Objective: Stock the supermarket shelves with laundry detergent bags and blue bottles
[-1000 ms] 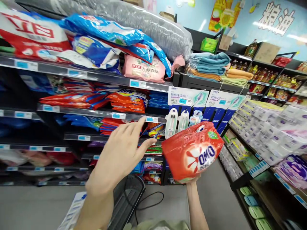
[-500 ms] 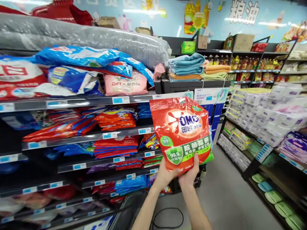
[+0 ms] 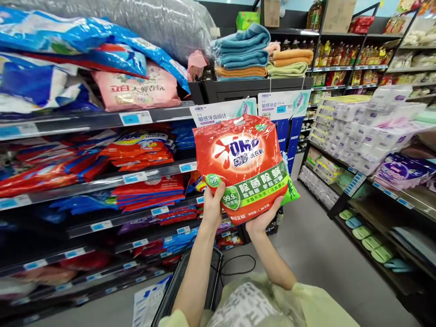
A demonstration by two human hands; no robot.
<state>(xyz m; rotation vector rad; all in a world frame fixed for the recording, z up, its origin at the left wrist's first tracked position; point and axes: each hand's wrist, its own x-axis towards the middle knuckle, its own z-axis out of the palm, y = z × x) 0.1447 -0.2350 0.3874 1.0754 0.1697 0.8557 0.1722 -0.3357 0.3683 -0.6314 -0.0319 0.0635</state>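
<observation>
Red OMO washing-powder bag (image 3: 243,170) is held up between both hands, front panel facing the camera, before the hanging toothbrush cards (image 3: 225,112) at the end of the detergent shelves (image 3: 136,179). Its lower left side is gripped by the left hand (image 3: 211,206), thumb laid over the front; its lower right edge is supported by the right hand (image 3: 263,220). The fingers behind the film are hidden.

From its plump look, fair weight and a soft, shifting fill can be expected; the glossy film may be slippery but is probably not fragile. It is best supported low with two hands, as the powder may settle there.

One second ago, the bag was tipped and carried by the right hand alone, while the left was spread apart from it; now it is presented nearly upright and shared by both.
</observation>
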